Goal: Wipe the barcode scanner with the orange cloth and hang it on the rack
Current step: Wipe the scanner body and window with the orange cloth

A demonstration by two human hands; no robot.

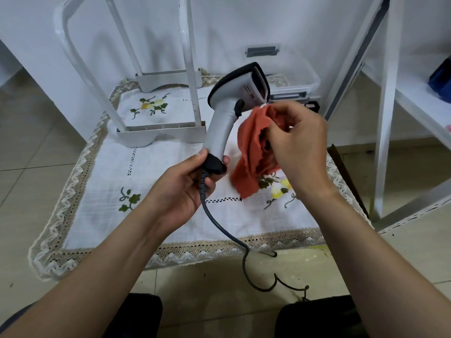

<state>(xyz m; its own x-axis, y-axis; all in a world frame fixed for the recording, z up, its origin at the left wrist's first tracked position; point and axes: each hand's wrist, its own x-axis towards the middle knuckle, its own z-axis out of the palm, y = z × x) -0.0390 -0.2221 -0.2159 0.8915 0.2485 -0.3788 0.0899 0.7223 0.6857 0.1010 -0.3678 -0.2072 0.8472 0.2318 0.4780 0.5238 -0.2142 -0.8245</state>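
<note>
Scanner (220, 123) gripped in left hand (185, 189), right hand (297, 142) clutching orange cloth (249, 152), rack (187, 45) top cropped

Bright, soft indoor light through a wide-angle lens.
The light is even and quite strong. The rack (188, 57) throws pale shadows with soft edges on the white wall (305, 25) behind it. The centre is sharp, but the orange cloth (249, 152) looks slightly blurred. Near the edges the lens bends the shelf frame (387, 118) and stretches the forearms (97, 264).
</note>
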